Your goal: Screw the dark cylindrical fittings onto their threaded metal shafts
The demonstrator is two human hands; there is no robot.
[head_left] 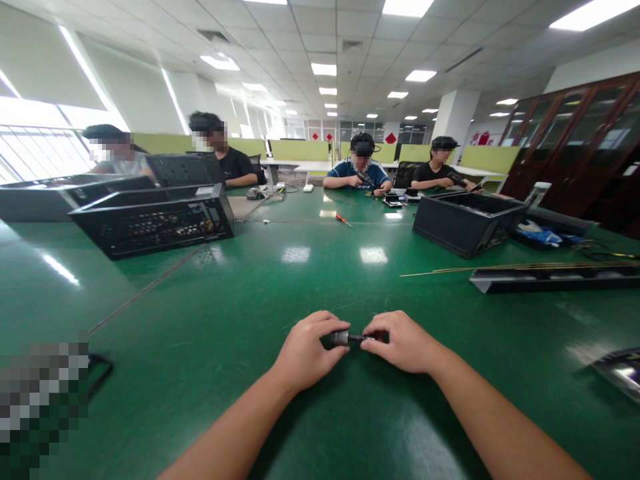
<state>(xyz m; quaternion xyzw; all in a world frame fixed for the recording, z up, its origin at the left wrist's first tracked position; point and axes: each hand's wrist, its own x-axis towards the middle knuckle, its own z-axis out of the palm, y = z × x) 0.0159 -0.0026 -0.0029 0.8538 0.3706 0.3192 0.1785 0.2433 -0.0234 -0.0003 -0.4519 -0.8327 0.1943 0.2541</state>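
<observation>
Low over the green table [280, 287], both of my hands meet around one small dark metal piece. Its thick end is a dark grey cylinder [341, 338], gripped between the thumb and fingers of my left hand [306, 352]. From it a thin dark shaft [355, 338] points right, lying level. My right hand [403, 343] pinches the far end of that shaft with thumb and fingertips, which partly cover it. The exact kind of piece is too small to make out.
Black computer cases [160, 223] stand at the left, another case [465, 223] at the right. A red screwdriver [343, 219] lies farther back. Thin rods [440, 271] rest by a long black metal channel [550, 279]. Several people sit across the table.
</observation>
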